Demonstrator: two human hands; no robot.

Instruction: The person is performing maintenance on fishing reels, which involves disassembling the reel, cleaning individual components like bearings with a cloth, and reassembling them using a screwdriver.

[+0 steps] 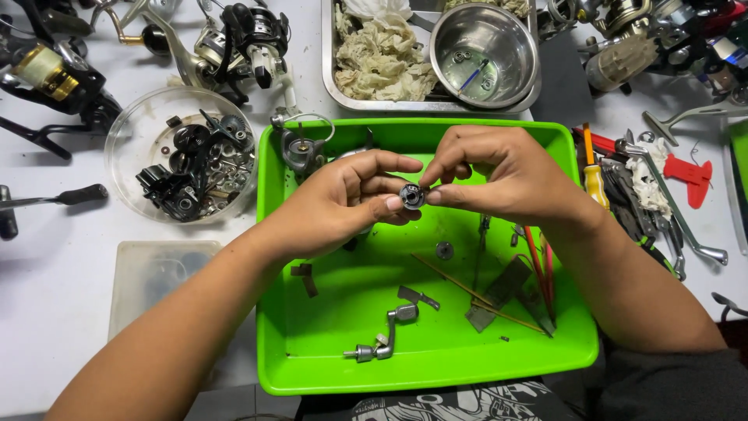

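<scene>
Head view, looking down on a workbench.

Left hand (343, 199): fingers curled, thumb and forefinger pinched on a small dark round part (411, 196), held above the green tray (312, 366).

Right hand (499, 175): fingers bent, fingertips closed on the same part from the opposite side; the two hands meet at it, over the middle of the tray.

Below the hands, in the tray: a small round washer (445, 250), a metal crank handle (383, 341) nearer the person, a thin wooden stick (452, 281), a flat grey metal piece (499, 292), and red-handled tools (541, 269) under the right wrist.

Beyond the left hand, at the tray's far edge: a partly stripped reel body (300, 148).

Left of the left hand, off the tray: a clear round dish (128, 136) holding dark gears and screws, with a clear plastic lid (148, 269) nearer the person.

Beyond both hands: a metal pan (331, 86) with crumpled cloths (382, 54) and a steel bowl (483, 54).

Right of the right hand: a yellow-handled screwdriver (594, 183) and a spread of hand tools (654, 210).

Fishing reels (241, 39) lie along the far edge of the white table (54, 312).
</scene>
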